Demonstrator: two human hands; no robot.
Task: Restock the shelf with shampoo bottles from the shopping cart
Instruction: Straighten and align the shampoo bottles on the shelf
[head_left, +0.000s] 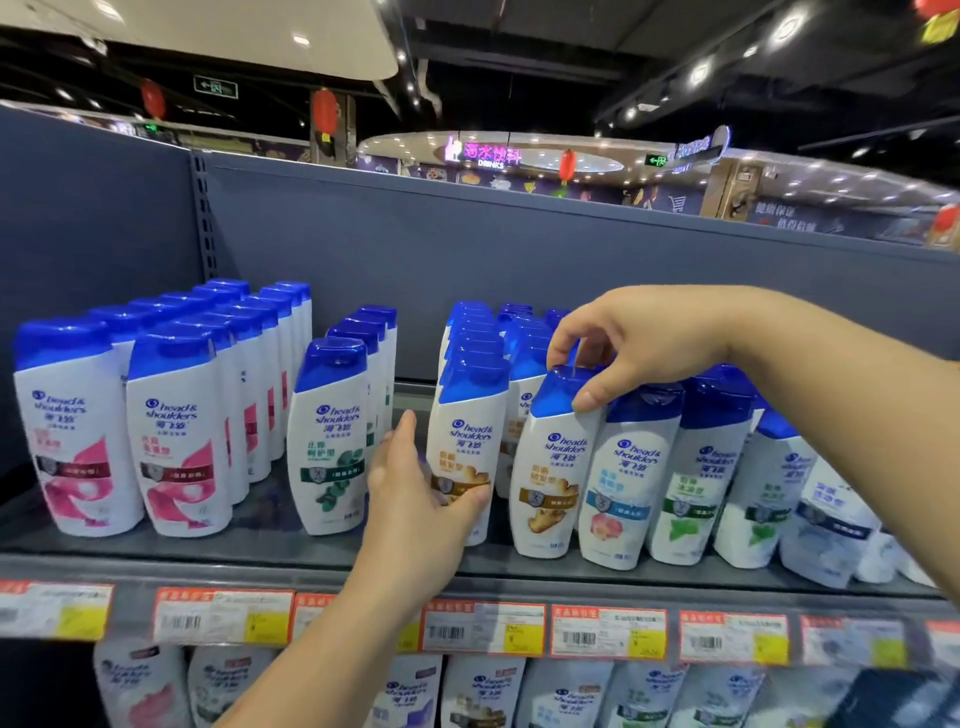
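White shampoo bottles with blue caps stand in rows on the top shelf (260, 545). My left hand (415, 493) wraps the lower body of a front bottle with a brown ginger label (467, 415). My right hand (623, 343) pinches the blue cap of the neighbouring ginger-label bottle (550, 467), which leans slightly left. Both bottles rest on the shelf. The shopping cart is out of sight.
Pink-label bottles (176, 441) fill the left rows and a green-label bottle (330, 441) stands left of my left hand. Blue and green labelled bottles (691, 467) crowd the right. Price tags (483, 626) line the shelf edge. More packs sit on the shelf below (483, 691).
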